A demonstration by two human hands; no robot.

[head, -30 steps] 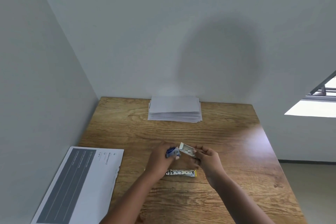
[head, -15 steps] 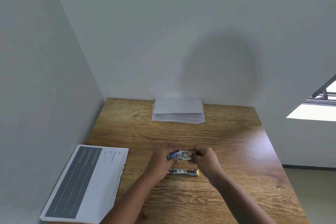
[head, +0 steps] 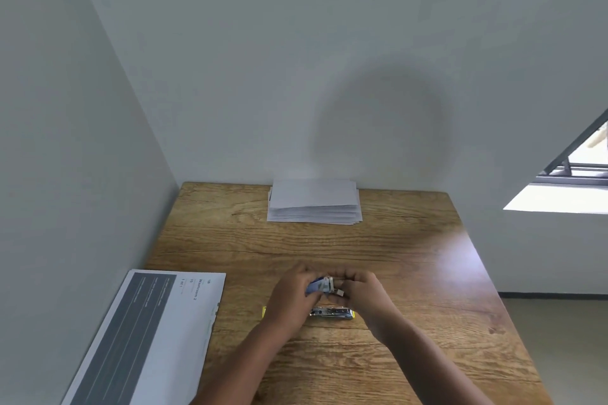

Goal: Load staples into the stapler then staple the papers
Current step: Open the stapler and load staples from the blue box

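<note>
Since 1 s ago the two hands are closing together: the small white box flap that was sticking out betw. them is now folded in, and the hands are nearly touching.

Nearest the camera, the stapler (head: 331, 313) is lying flat on the worktop (head: 411, 256), long axis running left-right, silvery metal w/ a yellow tip at its right end and a bit of yellow showing at the left past the wrist. It is sitting just below and under the hands, not being touched as far as can be seen; its left part is hidden by the left hand.

Left hand (head: 291, 297) is curling round a small blue-and-white staple box (head: 318, 285), gripping it from the left. Right hand (head: 360, 293) is pinching at the box's right end, w/ a tiny pale grey piece (head: 339, 292) showing at the fingertips, too small to tell what exactly. Box is being held up above the worktop, betw. both hands, just beyond the stapler.

To the left, a printed sheet (head: 148, 332) w/ a dark grey panel is lying at the worktop's left edge, partly overhanging it, well apart from the hands.

Farther back, a stack of white papers (head: 315, 202) is resting at the far edge of the worktop, against the wall, well apart from the stapler.
</note>
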